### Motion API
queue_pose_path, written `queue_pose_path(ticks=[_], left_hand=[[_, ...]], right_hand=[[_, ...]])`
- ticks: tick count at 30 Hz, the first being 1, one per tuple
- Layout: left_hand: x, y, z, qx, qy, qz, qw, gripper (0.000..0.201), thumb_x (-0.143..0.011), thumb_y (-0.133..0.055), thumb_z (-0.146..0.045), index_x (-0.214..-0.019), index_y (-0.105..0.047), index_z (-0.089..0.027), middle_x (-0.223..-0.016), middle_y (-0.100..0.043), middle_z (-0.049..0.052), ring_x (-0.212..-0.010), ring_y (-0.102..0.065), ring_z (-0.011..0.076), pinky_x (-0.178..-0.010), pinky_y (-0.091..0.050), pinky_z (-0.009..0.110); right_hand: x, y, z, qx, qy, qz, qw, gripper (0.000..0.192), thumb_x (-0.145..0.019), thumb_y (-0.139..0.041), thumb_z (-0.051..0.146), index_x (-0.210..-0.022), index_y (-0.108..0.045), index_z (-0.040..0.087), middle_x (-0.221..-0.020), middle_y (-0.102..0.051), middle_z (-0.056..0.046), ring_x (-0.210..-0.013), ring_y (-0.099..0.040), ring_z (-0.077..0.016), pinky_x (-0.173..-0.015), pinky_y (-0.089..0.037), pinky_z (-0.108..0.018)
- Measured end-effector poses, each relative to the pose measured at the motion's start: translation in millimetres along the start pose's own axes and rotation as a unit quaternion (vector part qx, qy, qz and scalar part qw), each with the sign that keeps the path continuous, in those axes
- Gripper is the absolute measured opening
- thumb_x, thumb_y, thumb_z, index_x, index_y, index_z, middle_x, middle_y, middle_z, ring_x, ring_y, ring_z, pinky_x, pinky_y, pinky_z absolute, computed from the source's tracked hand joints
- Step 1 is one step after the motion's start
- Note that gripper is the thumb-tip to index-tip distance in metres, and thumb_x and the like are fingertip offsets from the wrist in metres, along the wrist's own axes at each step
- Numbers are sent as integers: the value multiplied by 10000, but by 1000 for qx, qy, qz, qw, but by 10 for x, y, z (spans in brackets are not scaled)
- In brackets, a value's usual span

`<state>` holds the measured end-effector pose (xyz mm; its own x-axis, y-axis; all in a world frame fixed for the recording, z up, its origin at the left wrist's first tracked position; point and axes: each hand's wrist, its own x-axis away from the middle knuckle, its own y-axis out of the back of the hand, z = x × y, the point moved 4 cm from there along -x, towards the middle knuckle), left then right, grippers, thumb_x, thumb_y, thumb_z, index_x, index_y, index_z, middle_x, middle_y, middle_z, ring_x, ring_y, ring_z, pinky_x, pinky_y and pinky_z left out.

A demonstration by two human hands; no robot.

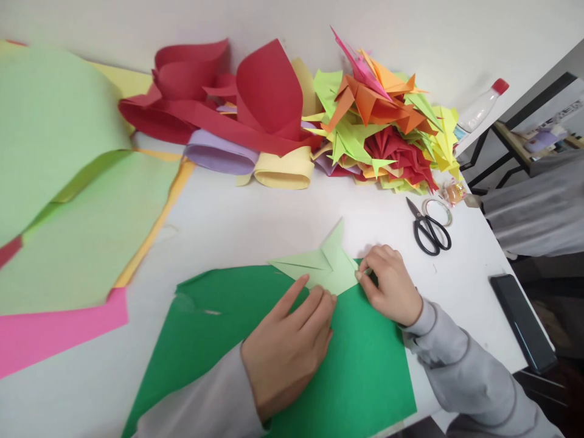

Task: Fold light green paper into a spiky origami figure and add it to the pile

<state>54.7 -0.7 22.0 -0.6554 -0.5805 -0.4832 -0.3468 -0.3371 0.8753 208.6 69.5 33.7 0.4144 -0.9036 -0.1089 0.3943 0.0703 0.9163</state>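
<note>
Left hand [287, 347] flat, pressing light green folded paper [328, 267] on green sheet [360, 371]; right hand [390, 286] seemingly pinches its edge.

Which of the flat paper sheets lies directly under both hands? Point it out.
The dark green sheet at the near table edge. The left hand and right hand press a folded light green piece on it; the pale green and pink sheets lie far left.

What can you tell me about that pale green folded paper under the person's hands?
The pale green folded paper looks like thin craft paper, creased into a flat shape with pointed flaps, one pointing up and one to the left. It lies partly on a dark green sheet and partly on the white table. The left hand presses its lower edge with its fingertips; the right hand pinches its right corner.
</note>
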Motion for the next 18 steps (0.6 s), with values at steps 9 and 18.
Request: queue_pose_path(ticks=[9,18], left_hand=[[37,-15,-34,-2,-20,10,1000,289,-910,-453,-183,-928,-723,-83,-1068,-660,155,-1046,-563,293,-1070,-317,516],[38,-18,-29,-9,-20,22,999,251,-860,-482,-159,-888,-724,-98,-1065,-653,151,-1058,-555,296,-1084,-327,543]], right_hand=[[0,-3,0,9,-8,4,1000,91,-833,-531,194,-744,-551,193,-813,-588,-58,-835,-496,-230,-733,-336,-354],[-7,-8,-2,16,-14,12,1000,86,-830,-544,185,-746,-559,189,-821,-599,-56,-833,-497,-228,-728,-328,-349]])
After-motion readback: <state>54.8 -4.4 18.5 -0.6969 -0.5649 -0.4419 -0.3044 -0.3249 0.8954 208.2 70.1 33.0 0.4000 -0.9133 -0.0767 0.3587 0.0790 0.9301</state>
